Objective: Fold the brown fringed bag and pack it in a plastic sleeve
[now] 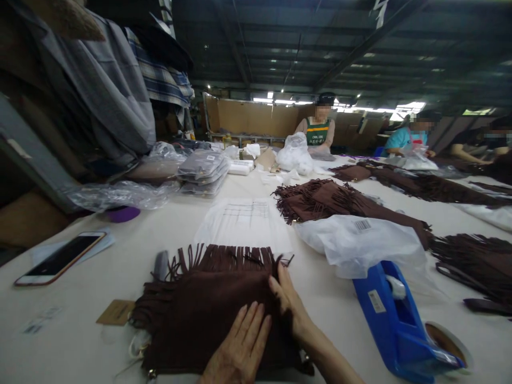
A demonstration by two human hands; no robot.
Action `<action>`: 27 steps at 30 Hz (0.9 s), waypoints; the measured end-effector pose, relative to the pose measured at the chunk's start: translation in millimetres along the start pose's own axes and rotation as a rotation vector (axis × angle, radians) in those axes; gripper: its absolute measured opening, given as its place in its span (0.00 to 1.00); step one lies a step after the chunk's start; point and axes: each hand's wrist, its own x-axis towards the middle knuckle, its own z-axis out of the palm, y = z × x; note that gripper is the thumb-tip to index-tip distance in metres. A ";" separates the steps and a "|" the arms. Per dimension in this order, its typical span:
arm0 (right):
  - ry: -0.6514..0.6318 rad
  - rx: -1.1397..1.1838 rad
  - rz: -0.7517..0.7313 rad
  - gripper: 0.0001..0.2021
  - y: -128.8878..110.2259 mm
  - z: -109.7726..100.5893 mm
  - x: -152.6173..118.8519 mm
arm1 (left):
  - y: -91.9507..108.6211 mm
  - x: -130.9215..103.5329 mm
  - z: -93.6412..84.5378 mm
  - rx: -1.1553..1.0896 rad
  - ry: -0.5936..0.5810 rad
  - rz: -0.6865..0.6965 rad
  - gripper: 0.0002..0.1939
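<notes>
A dark brown fringed bag [200,309] lies flat in front of me, its fringe spread along the far and left edges. My left hand [242,341] rests on its front with fingers stretched out and flat. At the bag's right edge, my right hand [292,304] has its thumb over the side and its fingers along the fringe, with dark strands between them. A brown card tag [116,312] sticks out at the left, near a gold-coloured metal fitting [151,374] on the near left corner.
A blue tape dispenser [394,325] stands right of the bag, beside a plastic bag [360,240]. More brown fringed bags [332,200] lie beyond. A phone [62,258] is at left; wrapped packs [204,170] are stacked behind. Several people work across the table.
</notes>
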 end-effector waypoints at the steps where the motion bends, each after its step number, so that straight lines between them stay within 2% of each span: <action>1: -0.095 0.044 -0.018 0.20 -10.2 0.2 1.3 | 0.3 -0.1 1.7 -0.047 0.107 -0.011 0.20; 3: -0.221 0.012 -0.037 0.23 -31.2 -1.6 2.8 | -0.6 0.0 3.3 -0.127 0.290 -0.021 0.16; 4: -0.272 0.001 -0.032 0.23 -40.5 -3.2 3.4 | -1.8 0.1 3.2 -0.158 0.326 -0.013 0.15; 7: -0.352 -0.029 -0.045 0.21 -57.1 -7.2 5.9 | -5.1 1.3 3.0 -0.212 0.321 0.004 0.15; 10: -0.361 -0.072 -0.089 0.19 -56.9 -6.6 7.9 | -2.7 4.5 7.2 -0.228 0.389 -0.016 0.16; 13: -0.339 -0.138 -0.182 0.19 -48.6 1.5 7.9 | 0.8 5.1 11.1 -0.208 0.340 0.018 0.15; 16: -0.266 -0.182 -0.326 0.19 -40.5 11.9 5.4 | -9.2 -6.2 -0.9 -0.217 0.205 0.040 0.16; 18: -0.201 -0.209 -0.418 0.19 -37.1 15.4 2.9 | -30.7 -20.4 -21.0 -0.219 0.112 0.015 0.18; 20: -0.152 -0.244 -0.492 0.19 -35.5 15.6 1.0 | -66.6 -35.4 -43.3 -0.183 0.077 -0.114 0.18; 22: -0.126 -0.282 -0.558 0.18 -35.0 13.9 0.2 | -112.3 -46.2 -58.1 -0.143 -0.046 -0.484 0.18; 23: -0.114 -0.298 -0.585 0.19 -35.0 12.9 0.3 | -135.7 -49.3 -60.9 -0.129 -0.141 -0.597 0.17; 25: -0.088 -0.322 -0.626 0.19 -34.6 11.4 0.7 | -176.9 -52.7 -58.5 -0.133 -0.240 -0.621 0.15; 27: -0.060 -0.336 -0.650 0.20 -33.3 10.9 1.2 | -205.4 -57.3 -52.0 -0.133 -0.318 -0.599 0.12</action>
